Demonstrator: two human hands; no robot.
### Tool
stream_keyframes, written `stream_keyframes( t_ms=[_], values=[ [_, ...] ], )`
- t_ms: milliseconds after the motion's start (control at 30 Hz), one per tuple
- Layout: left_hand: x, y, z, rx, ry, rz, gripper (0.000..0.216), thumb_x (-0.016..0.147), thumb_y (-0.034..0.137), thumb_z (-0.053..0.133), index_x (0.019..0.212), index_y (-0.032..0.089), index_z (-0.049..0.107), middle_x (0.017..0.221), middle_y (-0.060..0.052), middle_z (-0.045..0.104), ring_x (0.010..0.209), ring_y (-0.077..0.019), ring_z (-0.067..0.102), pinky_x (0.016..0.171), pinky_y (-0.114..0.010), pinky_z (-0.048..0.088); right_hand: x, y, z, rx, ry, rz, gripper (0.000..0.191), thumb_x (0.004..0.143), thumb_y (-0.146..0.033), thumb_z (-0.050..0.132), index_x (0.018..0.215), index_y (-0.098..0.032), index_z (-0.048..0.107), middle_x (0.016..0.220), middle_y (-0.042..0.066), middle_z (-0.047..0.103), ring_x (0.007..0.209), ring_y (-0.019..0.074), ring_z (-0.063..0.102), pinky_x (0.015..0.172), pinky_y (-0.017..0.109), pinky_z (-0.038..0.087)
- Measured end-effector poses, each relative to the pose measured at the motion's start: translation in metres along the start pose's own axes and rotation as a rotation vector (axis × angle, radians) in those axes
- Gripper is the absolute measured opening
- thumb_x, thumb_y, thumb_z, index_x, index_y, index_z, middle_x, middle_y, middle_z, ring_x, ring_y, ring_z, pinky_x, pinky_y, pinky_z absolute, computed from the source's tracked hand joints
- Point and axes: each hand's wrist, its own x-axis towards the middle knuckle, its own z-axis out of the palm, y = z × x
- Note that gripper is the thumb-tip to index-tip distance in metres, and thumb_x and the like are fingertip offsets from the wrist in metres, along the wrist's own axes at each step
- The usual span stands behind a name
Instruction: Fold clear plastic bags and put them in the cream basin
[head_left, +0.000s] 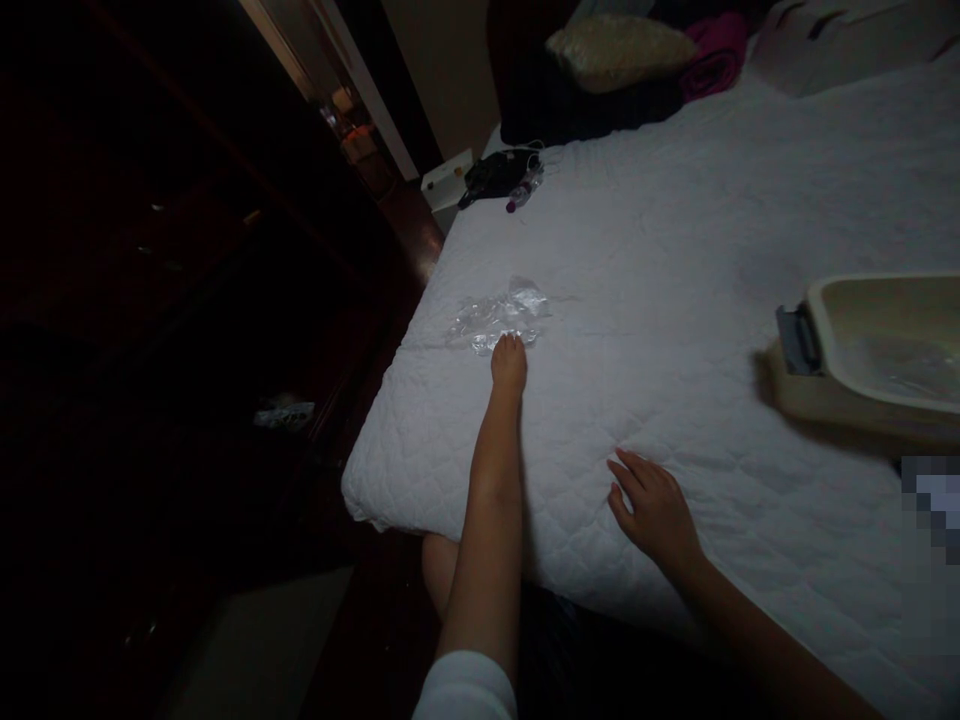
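Note:
My left hand reaches out across the white quilted mattress and its fingers are closed on the near edge of a crumpled clear plastic wrapper. My right hand lies flat on the mattress nearer to me, fingers spread and open, holding nothing. The wrapper lies close to the left edge of the bed.
A beige plastic bin with a dark handle sits on the bed at the right. At the far end lie a black bag, a small bottle, a pillow and dark and pink clothes. The floor at left is dark.

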Motion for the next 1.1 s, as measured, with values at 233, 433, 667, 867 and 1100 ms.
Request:
stream_keyframes(
  t_ms=[233,433,667,867,1100],
  values=[
    [-0.019,0.014,0.002,-0.025,0.002,0.126,0.021,0.087,0.003,0.043,0.087,0.012,0.062,0.103,-0.018,0.065,0.11,-0.0264,0.059,0.097,-0.043,0.046,0.001,0.001,0.001,0.015,0.003,0.01,0.026,0.085,-0.022,0.05,0.106,-0.019,0.065,0.119,0.013,0.064,0.109,0.0265,0.059,0.093,0.045,0.046],
    [-0.072,0.038,-0.001,-0.071,0.062,0.224,0.012,0.088,0.007,0.05,0.09,0.014,0.06,0.112,-0.016,0.064,0.114,-0.0221,0.059,0.1,-0.039,0.048,0.002,0.001,0.003,0.004,0.026,-0.012,0.026,0.085,-0.022,0.051,0.105,-0.016,0.066,0.118,0.014,0.065,0.108,0.0262,0.059,0.094,0.043,0.045],
    [-0.16,0.072,-0.007,-0.355,0.196,0.309,0.015,0.09,0.011,0.048,0.1,0.016,0.058,0.108,-0.012,0.066,0.109,-0.0212,0.06,0.092,-0.041,0.054,0.003,0.003,0.006,-0.025,0.067,-0.032,0.026,0.085,-0.022,0.051,0.106,-0.013,0.066,0.117,0.014,0.065,0.106,0.0257,0.059,0.095,0.041,0.044],
    [-0.221,0.111,-0.015,-0.642,0.255,0.155,0.019,0.088,0.011,0.049,0.103,0.017,0.059,0.1,-0.008,0.066,0.097,-0.0187,0.061,0.087,-0.037,0.054,0.002,0.006,0.01,-0.012,0.093,-0.055,0.028,0.086,-0.023,0.05,0.106,-0.013,0.065,0.117,0.014,0.065,0.108,0.0259,0.059,0.096,0.042,0.043],
    [-0.238,0.128,-0.017,-0.715,0.335,0.042,0.013,0.088,0.012,0.049,0.094,0.017,0.059,0.09,-0.005,0.064,0.087,-0.0171,0.06,0.08,-0.032,0.053,-0.002,0.01,0.013,0.072,0.154,-0.034,0.03,0.087,-0.025,0.047,0.108,-0.013,0.064,0.114,0.016,0.067,0.108,0.0266,0.061,0.096,0.045,0.046]
  ],
)
